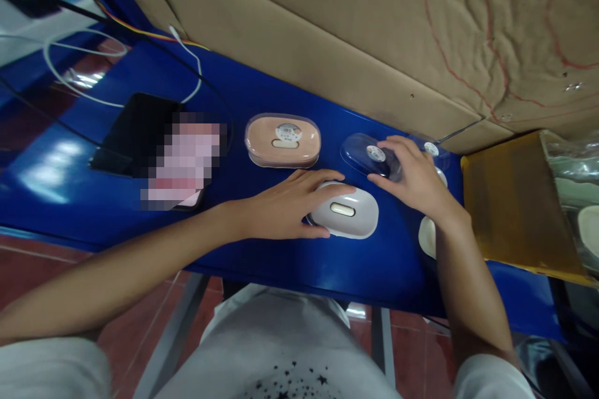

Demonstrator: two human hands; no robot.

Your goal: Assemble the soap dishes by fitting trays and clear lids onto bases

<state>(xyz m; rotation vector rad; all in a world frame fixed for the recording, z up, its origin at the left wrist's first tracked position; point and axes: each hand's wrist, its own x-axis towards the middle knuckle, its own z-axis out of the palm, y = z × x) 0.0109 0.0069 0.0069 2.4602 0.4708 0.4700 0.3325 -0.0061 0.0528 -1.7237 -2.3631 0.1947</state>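
Note:
My left hand point(285, 206) lies on the blue table point(116, 199) with its fingers stretched along the left side of a white oval box point(349, 215), touching it. My right hand point(414, 177) curls its fingers over a clear plastic lid point(367, 156) with a round sticker, lying just behind the white box. A pink oval box point(283, 140) with a clear lid on it stands further left. More white oval pieces point(427, 237) lie partly hidden under my right wrist.
A brown cardboard box point(515, 206) holding more wrapped items stands at the right. A dark phone point(140, 134) and white cables point(84, 68) lie at the left. Tan padded cardboard point(374, 31) rises behind the table. The table's front edge is close to my body.

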